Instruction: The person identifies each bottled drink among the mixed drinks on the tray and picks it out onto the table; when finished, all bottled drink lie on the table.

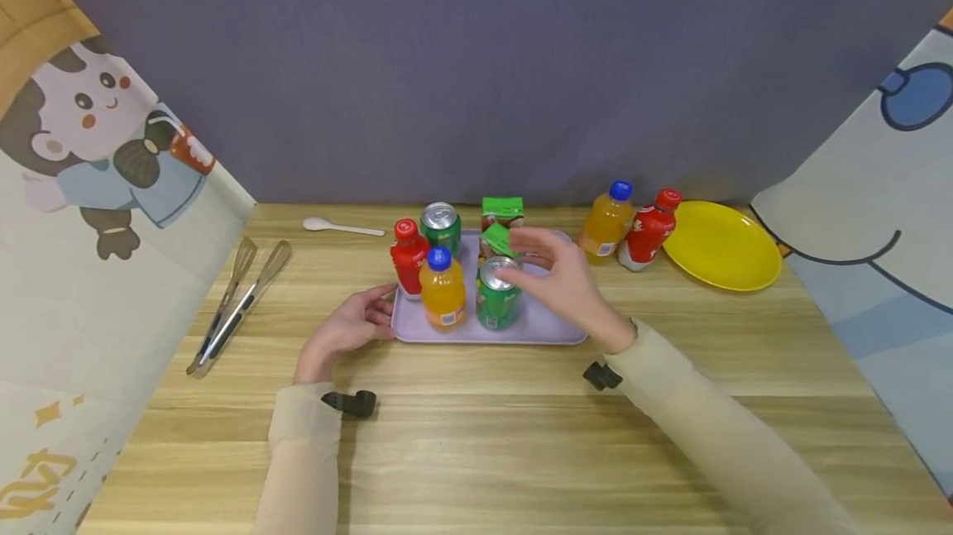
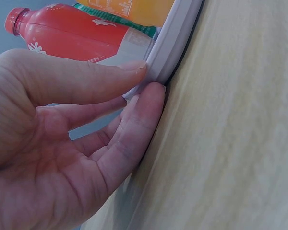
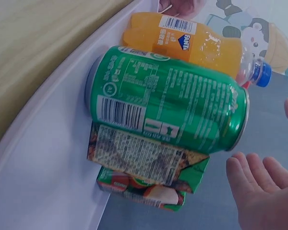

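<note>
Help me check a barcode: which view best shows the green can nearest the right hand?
Right wrist: the green can is large there, its barcode facing the camera. The head view shows it smaller, from above, near the right hand. The left wrist view shows only a green patch; which can is unclear.

Glossy metal front can (image 1: 497, 308), smooth plastic tray (image 1: 547, 322)

The tray (image 1: 547, 330) shows pale lilac; cans (image 1: 497, 305) flash green and silver; orange bottles (image 1: 442, 295) wear blue caps (image 1: 439, 259); red bottles (image 1: 409, 262) turn white below; the plate (image 1: 724, 247) blazes yellow; tan grain streaks the surface (image 1: 476, 436).
</note>
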{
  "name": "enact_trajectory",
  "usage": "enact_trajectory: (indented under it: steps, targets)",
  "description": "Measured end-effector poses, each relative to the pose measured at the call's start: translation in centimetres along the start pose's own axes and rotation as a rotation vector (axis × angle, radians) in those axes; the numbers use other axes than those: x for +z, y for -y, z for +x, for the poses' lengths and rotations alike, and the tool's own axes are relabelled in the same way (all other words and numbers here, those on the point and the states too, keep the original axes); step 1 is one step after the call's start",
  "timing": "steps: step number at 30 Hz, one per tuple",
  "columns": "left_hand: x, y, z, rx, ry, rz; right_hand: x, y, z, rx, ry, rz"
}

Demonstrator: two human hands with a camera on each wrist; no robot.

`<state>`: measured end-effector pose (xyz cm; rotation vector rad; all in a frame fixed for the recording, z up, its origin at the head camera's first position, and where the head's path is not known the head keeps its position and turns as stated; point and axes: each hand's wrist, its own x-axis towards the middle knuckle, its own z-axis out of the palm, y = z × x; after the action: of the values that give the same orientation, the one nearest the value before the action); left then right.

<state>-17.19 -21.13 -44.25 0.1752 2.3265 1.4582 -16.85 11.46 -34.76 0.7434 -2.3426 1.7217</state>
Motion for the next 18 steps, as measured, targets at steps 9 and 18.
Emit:
enact_trajectory:
  steps: [9, 18]
  targets:
    - [0.0, -0.2, 0.0, 0.008, 0.009, 0.005, 1.5, -2.4, 1.0, -0.064, 0.057, -0.048]
    - [0.0, -0.2, 0.0, 0.010, 0.008, 0.004, 2.8, -1.4, 1.5, -0.027, 0.108, -0.069]
